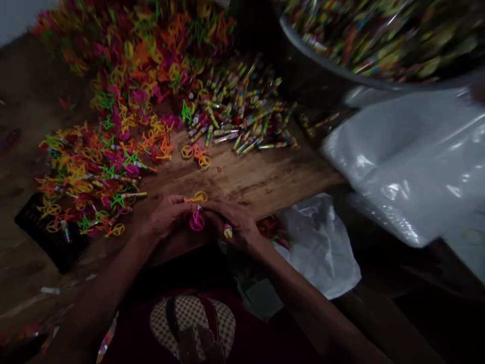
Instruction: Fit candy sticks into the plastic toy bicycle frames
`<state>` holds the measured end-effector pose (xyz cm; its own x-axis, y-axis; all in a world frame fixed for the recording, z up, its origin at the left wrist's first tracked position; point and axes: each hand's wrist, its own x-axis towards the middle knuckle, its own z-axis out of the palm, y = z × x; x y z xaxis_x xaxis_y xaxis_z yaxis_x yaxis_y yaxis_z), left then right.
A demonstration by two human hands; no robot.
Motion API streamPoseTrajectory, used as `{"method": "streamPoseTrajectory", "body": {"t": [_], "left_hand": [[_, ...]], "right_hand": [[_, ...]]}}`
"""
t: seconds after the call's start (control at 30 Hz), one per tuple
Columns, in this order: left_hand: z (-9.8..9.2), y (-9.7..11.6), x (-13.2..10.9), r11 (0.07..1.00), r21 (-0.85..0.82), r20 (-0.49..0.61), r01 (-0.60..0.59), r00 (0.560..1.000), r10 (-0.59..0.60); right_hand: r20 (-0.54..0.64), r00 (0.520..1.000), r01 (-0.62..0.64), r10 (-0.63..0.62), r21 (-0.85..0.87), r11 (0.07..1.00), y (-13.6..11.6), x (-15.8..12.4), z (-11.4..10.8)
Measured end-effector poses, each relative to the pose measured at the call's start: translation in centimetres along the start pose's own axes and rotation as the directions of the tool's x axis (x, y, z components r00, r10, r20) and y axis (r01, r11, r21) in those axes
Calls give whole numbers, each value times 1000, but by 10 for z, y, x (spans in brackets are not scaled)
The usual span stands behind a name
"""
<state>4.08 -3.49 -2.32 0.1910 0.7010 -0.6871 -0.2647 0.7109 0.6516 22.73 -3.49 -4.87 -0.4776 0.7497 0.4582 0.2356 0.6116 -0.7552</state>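
My left hand [166,215] is closed, its fingertips pinching one side of a small plastic toy bicycle [196,220] with yellow and pink wheels. From the other side, my right hand [237,221] grips the same toy between thumb and fingers. A small tube with a coloured wrapper [228,231] pokes out of my right palm. Beyond my hands, another toy bicycle [196,154] with yellow wheels lies by itself on the wooden table [261,177]. Left of my left hand is a pile of toy bicycles [94,177], some with wrapped tubes attached.
A large heap of bright plastic toys [144,45] covers the far left. Many wrapped tubes [242,111] lie at centre back. A round tub [322,59] of filled pieces stands at upper right, above clear plastic bags [401,156]. A black packet [53,235] is at left.
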Motion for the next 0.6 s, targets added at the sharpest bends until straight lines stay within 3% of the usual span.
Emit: {"method": "streamPoseTrajectory", "body": {"t": [0.13, 0.23, 0.3, 0.4, 0.5, 0.57, 0.6], "left_hand": [[-9, 19, -21, 985, 148, -129, -88, 986, 107], [-32, 42, -51, 882, 444, -272, -157, 914, 300], [-51, 57, -69, 740, 658, -337, -137, 826, 452], [-75, 69, -85, 459, 886, -388, 69, 652, 652], [-83, 71, -84, 190, 960, -266, 204, 465, 844], [-76, 70, -75, 73, 980, -136, 185, 356, 925], [-69, 69, -68, 34, 987, -84, 156, 326, 942]], "right_hand": [[-55, 999, -5, 2, -53, 999, 4, 7, -6], [-188, 979, -96, 81, -73, 993, 12, 15, -4], [-257, 956, -158, 140, -51, 986, 18, 23, 1], [-274, 941, -214, 200, -19, 977, 27, 37, 12], [-237, 950, -221, 202, -53, 974, 32, 50, 20], [-217, 952, -243, 216, -107, 964, 34, 54, 22], [-220, 948, -263, 232, -123, 957, 34, 55, 22]]}}
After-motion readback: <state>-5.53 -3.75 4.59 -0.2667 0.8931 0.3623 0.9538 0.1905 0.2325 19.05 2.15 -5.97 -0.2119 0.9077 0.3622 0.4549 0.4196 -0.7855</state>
